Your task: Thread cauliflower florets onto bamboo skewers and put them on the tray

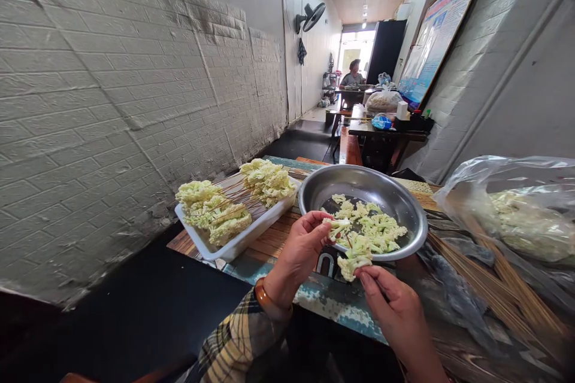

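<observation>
Over the near rim of a steel basin, both my hands are at work. My left hand pinches a small cauliflower floret between thumb and fingertips. My right hand is closed on another cauliflower floret, pale green at the stem. A short length of thin brown stick shows between the two florets; the rest of it is hidden. Loose cauliflower pieces lie in the basin. To the left, a white tray holds bunches of skewered cauliflower, with the sticks pointing inward.
Bundles of bamboo skewers lie on plastic at the right, beside a clear bag of cauliflower. The patterned wooden table stands near a brick wall. Farther back, a person sits behind tables with bags.
</observation>
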The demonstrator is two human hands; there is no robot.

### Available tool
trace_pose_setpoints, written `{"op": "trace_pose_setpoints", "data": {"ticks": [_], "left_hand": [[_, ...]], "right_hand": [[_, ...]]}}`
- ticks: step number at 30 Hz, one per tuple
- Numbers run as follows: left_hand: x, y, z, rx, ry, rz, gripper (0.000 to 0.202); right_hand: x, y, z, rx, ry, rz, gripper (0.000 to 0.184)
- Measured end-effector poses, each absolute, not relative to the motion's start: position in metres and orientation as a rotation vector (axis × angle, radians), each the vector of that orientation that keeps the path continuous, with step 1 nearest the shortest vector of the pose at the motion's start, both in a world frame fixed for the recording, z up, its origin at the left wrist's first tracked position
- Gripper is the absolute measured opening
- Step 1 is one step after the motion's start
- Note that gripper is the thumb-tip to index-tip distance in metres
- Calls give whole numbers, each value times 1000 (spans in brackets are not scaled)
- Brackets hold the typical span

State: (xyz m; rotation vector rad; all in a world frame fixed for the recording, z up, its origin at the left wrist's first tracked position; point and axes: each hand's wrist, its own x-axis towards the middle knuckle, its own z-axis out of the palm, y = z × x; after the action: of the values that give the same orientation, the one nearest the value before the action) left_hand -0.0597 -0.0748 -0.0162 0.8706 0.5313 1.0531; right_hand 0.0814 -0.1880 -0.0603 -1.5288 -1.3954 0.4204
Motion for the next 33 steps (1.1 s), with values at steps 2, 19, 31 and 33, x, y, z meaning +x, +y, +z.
{"op": "trace_pose_setpoints", "data": {"ticks": [2,19,31,33], "left_hand": [[-61,-75,-16,913,542,1067,26],[-57,-80,-7,921,659,1033,25],[-55,-79,-8,1020,688,1081,22],[-55,-80,-8,1027,709,1086,23]], "right_hand": [[82,-188,-60,-1537,-1421,422,40],[83,-187,-57,-1534,-1475,462,37],[85,-190,-56,-1531,-1501,477,36],[85,-191,-56,-1529,-1510,481,36]]}}
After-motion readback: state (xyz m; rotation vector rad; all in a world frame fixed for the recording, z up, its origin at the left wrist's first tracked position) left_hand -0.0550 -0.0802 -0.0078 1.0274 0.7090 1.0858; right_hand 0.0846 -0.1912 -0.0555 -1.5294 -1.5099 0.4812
